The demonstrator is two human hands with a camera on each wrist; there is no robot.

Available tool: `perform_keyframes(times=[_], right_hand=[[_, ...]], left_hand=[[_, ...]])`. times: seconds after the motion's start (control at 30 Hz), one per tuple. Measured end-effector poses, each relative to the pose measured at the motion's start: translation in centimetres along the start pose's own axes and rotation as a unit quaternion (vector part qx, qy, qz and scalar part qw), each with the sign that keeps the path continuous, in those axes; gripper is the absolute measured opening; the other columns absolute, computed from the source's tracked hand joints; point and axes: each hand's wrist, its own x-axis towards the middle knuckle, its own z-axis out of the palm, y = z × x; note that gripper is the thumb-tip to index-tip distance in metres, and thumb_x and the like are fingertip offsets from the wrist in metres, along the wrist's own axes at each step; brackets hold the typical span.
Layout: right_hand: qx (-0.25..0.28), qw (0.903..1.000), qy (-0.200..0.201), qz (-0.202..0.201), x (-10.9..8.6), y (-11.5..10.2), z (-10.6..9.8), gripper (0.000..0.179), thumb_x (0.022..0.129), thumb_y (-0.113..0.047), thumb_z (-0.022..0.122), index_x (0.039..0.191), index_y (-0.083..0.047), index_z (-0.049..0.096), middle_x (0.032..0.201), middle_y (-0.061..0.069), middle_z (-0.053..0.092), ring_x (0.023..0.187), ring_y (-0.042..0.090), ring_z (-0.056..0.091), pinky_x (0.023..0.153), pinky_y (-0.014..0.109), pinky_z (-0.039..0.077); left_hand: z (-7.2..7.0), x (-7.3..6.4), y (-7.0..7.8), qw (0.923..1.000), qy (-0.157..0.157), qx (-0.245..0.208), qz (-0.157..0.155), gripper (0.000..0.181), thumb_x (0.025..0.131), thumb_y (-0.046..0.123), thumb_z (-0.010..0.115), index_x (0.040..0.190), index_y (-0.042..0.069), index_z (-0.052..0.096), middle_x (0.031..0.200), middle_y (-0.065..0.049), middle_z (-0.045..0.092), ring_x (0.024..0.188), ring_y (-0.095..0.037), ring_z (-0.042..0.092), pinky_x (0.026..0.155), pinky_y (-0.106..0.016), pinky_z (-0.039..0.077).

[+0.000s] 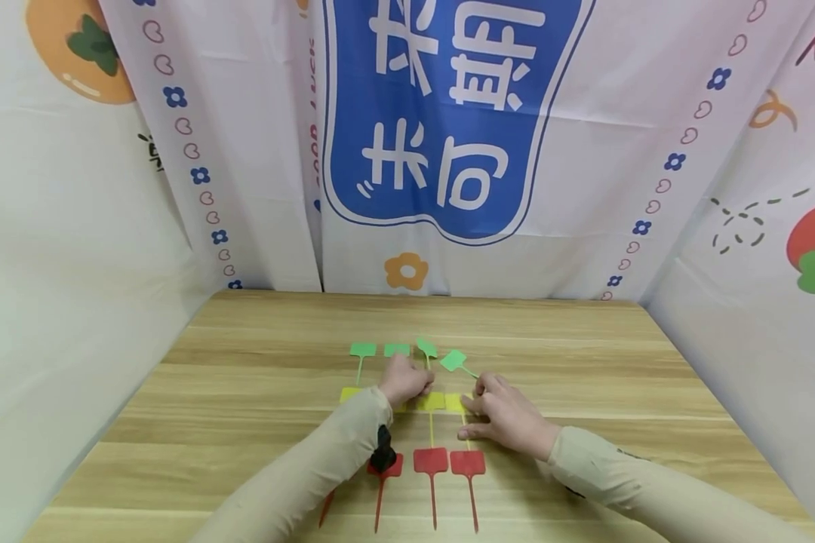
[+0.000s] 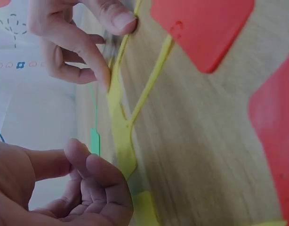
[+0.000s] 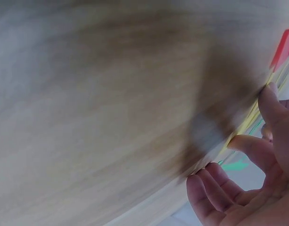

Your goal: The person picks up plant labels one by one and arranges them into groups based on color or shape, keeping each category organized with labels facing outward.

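T-shaped plastic plant labels lie in green, yellow and red rows. In the head view my left hand (image 1: 406, 381) is curled at the stem of a tilted green plant label (image 1: 426, 348), thumb and forefinger together; they hide the stem's lower end. To the right, my right hand (image 1: 509, 416) rests on a yellow plant label (image 1: 453, 402). Its forefinger touches the head, and its thumb lies by the stem, fingers spread. Another green plant label (image 1: 454, 360) slants just above that hand, stem toward its fingers. The left wrist view shows a yellow plant label (image 2: 123, 141) beside my left fingers.
Nearest me are several red plant labels (image 1: 431, 459), one partly behind the left sleeve (image 1: 312, 467). Two more green labels (image 1: 363, 350) stand at the row's left. The wooden table (image 1: 584, 339) ends at a printed cloth (image 1: 265, 226), with cloth walls at both sides.
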Motion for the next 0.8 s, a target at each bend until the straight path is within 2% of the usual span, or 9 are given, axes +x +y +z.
perform_keyframes(times=[0.23,0.4,0.6,0.8], right_hand=[[-0.006,1.0,0.0,0.002,0.0,-0.05,-0.05,0.06,0.078,-0.047,0.078,0.116,-0.001,0.072,0.095,0.006,0.047,0.082,0.018,0.041,0.067,0.031,0.04],[-0.007,1.0,0.0,0.002,-0.03,-0.1,0.0,0.061,0.078,-0.048,0.078,0.116,-0.001,0.072,0.095,0.006,0.047,0.082,0.018,0.041,0.067,0.031,0.04],[-0.005,1.0,0.0,0.005,-0.08,-0.13,0.04,0.061,0.078,-0.047,0.078,0.116,0.0,0.071,0.096,0.007,0.048,0.082,0.018,0.041,0.068,0.031,0.04],[-0.008,1.0,0.0,0.005,-0.04,0.0,0.21,0.061,0.079,-0.048,0.078,0.117,-0.001,0.071,0.096,0.006,0.048,0.082,0.018,0.041,0.068,0.032,0.041]], left_hand=[[-0.29,0.07,-0.33,0.9993,-0.001,-0.03,-0.021,0.017,0.087,0.0,0.066,0.075,-0.011,0.07,0.051,-0.004,0.058,0.043,-0.009,0.05,0.043,-0.02,0.043],[-0.6,0.26,-0.37,0.9991,-0.014,-0.024,-0.03,0.018,0.084,-0.001,0.067,0.068,-0.009,0.069,0.048,-0.003,0.054,0.041,-0.009,0.048,0.041,-0.021,0.043],[-0.78,0.44,-0.29,0.9986,-0.028,-0.01,-0.044,0.018,0.087,0.001,0.067,0.075,-0.012,0.071,0.049,-0.002,0.055,0.039,-0.008,0.048,0.039,-0.02,0.042],[-0.91,0.44,0.08,0.9976,-0.027,-0.007,-0.063,0.016,0.087,0.002,0.068,0.079,-0.012,0.071,0.051,-0.003,0.057,0.04,-0.008,0.048,0.04,-0.02,0.042]])
